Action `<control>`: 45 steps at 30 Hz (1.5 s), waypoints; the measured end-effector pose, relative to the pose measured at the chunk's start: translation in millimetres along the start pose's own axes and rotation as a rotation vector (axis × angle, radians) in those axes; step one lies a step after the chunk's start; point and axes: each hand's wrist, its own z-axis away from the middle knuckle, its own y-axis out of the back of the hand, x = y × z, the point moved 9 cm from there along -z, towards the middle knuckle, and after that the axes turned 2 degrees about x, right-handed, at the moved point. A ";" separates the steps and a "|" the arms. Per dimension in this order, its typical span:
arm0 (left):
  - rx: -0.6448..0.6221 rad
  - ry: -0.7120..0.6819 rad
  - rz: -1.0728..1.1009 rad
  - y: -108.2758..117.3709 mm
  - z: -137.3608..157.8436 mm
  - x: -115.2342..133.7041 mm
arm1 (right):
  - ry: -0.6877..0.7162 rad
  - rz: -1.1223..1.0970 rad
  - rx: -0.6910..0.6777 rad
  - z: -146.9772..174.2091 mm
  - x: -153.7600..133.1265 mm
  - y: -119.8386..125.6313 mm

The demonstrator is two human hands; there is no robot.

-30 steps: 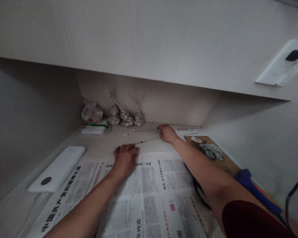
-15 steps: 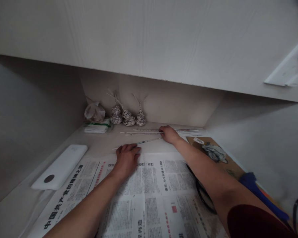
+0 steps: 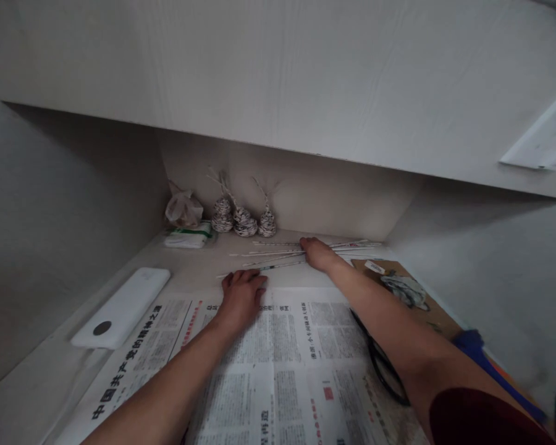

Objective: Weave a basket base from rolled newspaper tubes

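Observation:
Several thin rolled-newspaper sticks (image 3: 278, 252) lie side by side across the back of the white surface, their right ends fanned out. My right hand (image 3: 319, 254) is closed over them near the middle, its fingertips partly hidden. Closer to me, one slanted paper stick (image 3: 282, 266) runs under the bent fingers of my left hand (image 3: 243, 293), which grip it near its left end. The left palm is over the top edge of a spread newspaper (image 3: 287, 346).
Three woven paper gourds (image 3: 245, 222) stand at the back wall, beside a plastic bag (image 3: 184, 209) and a tissue pack (image 3: 188, 236). A white power bank (image 3: 120, 309) lies left. Right are a cardboard piece (image 3: 438, 318), a crumpled cloth (image 3: 404, 290), a blue-handled tool (image 3: 491, 368) and a black cable (image 3: 380, 361). A panel (image 3: 278, 80) overhangs.
The view has shifted slightly, so everything sits a little farther right. The sticks' right ends have spread at an angle around my right hand. Both hands keep nearly the same places on the sticks.

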 end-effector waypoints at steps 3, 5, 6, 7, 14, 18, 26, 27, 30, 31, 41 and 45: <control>0.007 -0.001 0.006 0.9 0.0 0.3 | -0.009 0.017 0.055 7.0 1.1 7.7; 0.005 -0.003 0.011 1.5 0.0 0.8 | 0.001 0.026 0.099 14.3 0.5 17.0; 0.004 -0.004 0.013 1.9 0.1 1.3 | 0.007 0.032 0.119 18.5 0.1 22.1; 0.003 -0.005 0.013 2.4 0.1 1.9 | 0.011 0.039 0.134 22.8 -0.1 27.1; -0.005 0.007 0.012 3.6 0.7 3.0 | 0.005 0.103 0.137 35.2 3.8 44.3; -0.015 0.007 0.022 1.9 0.7 2.6 | -0.014 0.125 0.085 18.4 4.5 32.6; -0.011 -0.003 0.055 1.3 -0.1 2.7 | -0.027 0.136 -0.035 -23.9 0.6 0.1; -0.011 -0.008 0.059 1.1 -0.1 3.2 | -0.022 0.134 -0.048 -25.8 0.2 -1.8; -0.004 -0.002 0.062 1.6 0.1 3.0 | -0.001 0.123 -0.088 -22.9 -0.8 -6.2; -0.002 0.003 0.063 1.8 0.2 2.7 | 0.005 0.118 -0.096 -19.4 -1.1 -7.0; -0.022 0.015 0.062 2.0 -0.6 1.9 | 0.024 0.077 0.075 37.8 -11.4 41.2; -0.019 0.005 0.048 2.8 0.2 2.9 | 0.066 0.032 0.208 79.3 -29.1 87.5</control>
